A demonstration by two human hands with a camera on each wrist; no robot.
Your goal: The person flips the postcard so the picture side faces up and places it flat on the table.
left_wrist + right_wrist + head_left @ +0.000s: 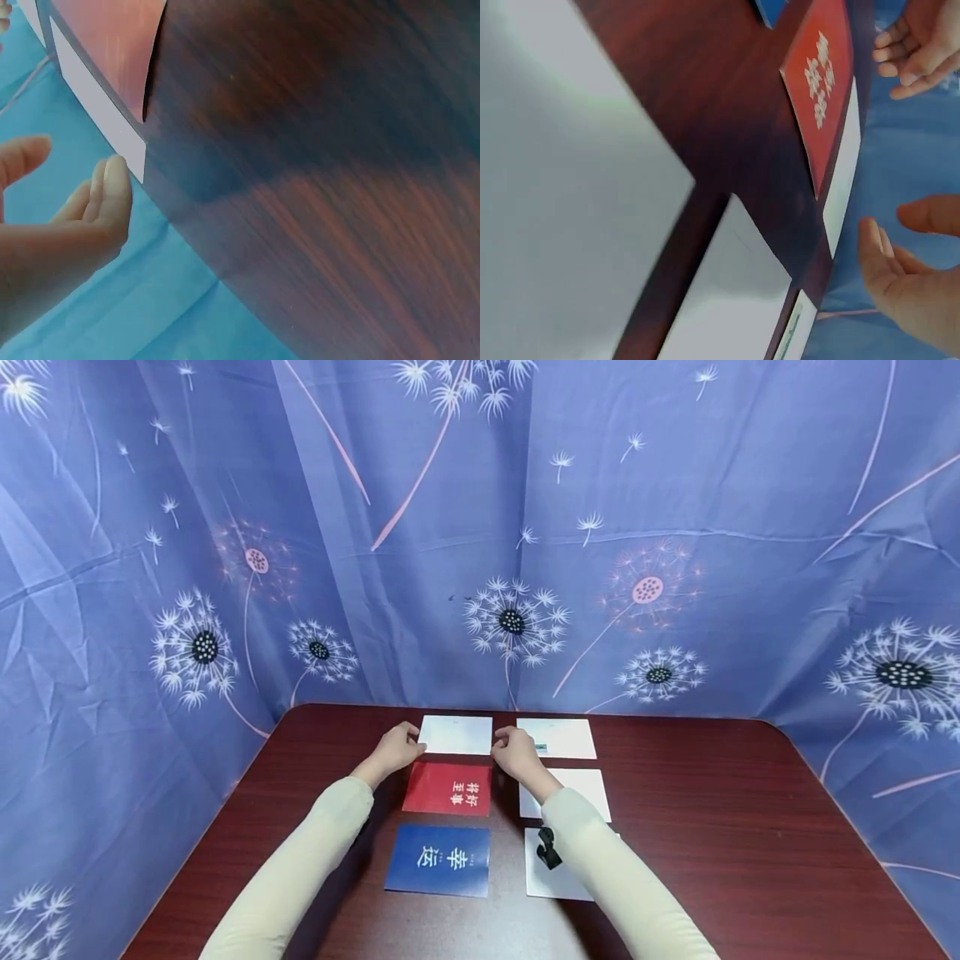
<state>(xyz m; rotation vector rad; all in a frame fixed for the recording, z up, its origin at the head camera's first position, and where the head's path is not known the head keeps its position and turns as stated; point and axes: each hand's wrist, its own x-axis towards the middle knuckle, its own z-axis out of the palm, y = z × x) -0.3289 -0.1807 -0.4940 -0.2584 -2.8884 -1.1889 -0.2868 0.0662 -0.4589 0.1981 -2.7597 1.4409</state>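
At the far edge of the table lies a white card (455, 735), flat, with a hand at either end. My left hand (396, 747) is by its left edge, fingertips right at the border. In the left wrist view, the thumb and fingers of the left hand (75, 244) are bent and apart with nothing between them. My right hand (516, 753) hovers at the card's right edge. The right wrist view shows a gap between the thumb and bent fingers of that right hand (919, 296). Nearer me lie a red card (438, 785) and a blue card (435, 864) with white characters.
A second column on the right has a white card with a small picture (562, 735), a plain white card (585, 787) and another white card (538, 881), partly under the right sleeve with its black bow (548, 848). Blue dandelion-print cloth (420, 635) hangs behind the dark wooden table (712, 827).
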